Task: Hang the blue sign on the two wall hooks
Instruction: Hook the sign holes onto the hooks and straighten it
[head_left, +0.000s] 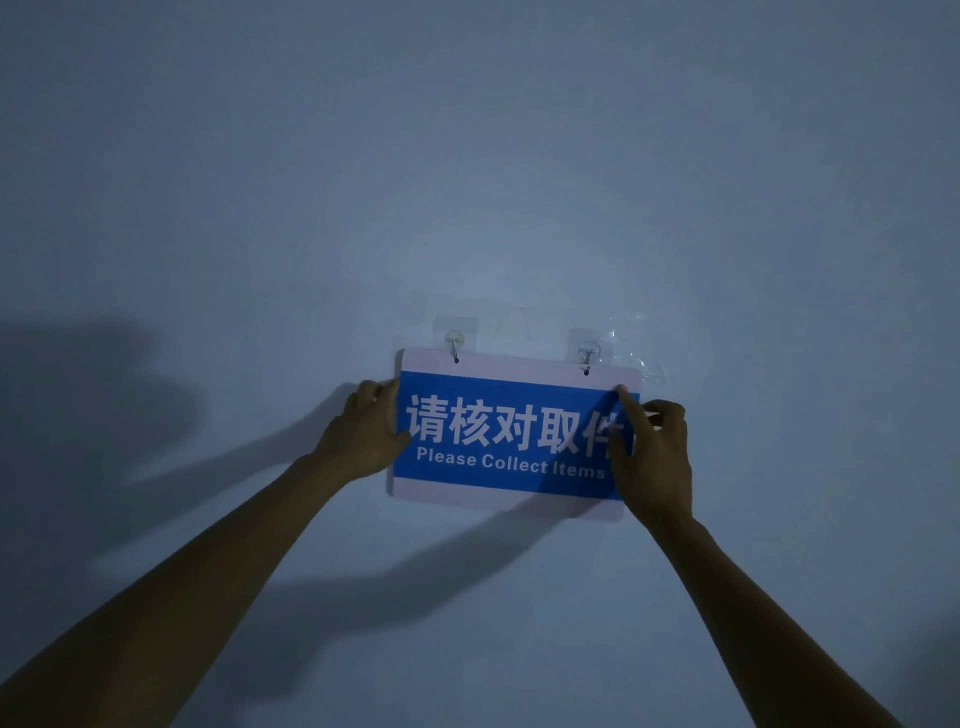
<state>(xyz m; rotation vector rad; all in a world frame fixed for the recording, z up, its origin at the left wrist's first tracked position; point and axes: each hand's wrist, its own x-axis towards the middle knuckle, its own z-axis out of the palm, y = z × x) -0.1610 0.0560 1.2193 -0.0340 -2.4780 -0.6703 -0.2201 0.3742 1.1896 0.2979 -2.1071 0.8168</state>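
Note:
The blue sign (506, 434), white-bordered with Chinese characters and "Please Collect Items", lies flat against the wall, tilted slightly down to the right. Its two top holes sit on the metal pins of the left hook (455, 344) and the right hook (588, 354), both on clear adhesive pads. My left hand (363, 428) grips the sign's left edge, thumb on the front. My right hand (652, 449) holds the right edge, with the index finger pointing up over the last character and hiding part of it.
The plain pale wall (467, 182) fills the whole view in dim light. Wrinkled clear adhesive film (636, 358) sticks to the wall right of the right hook. Dark shadows of my arms fall to the left and below the sign.

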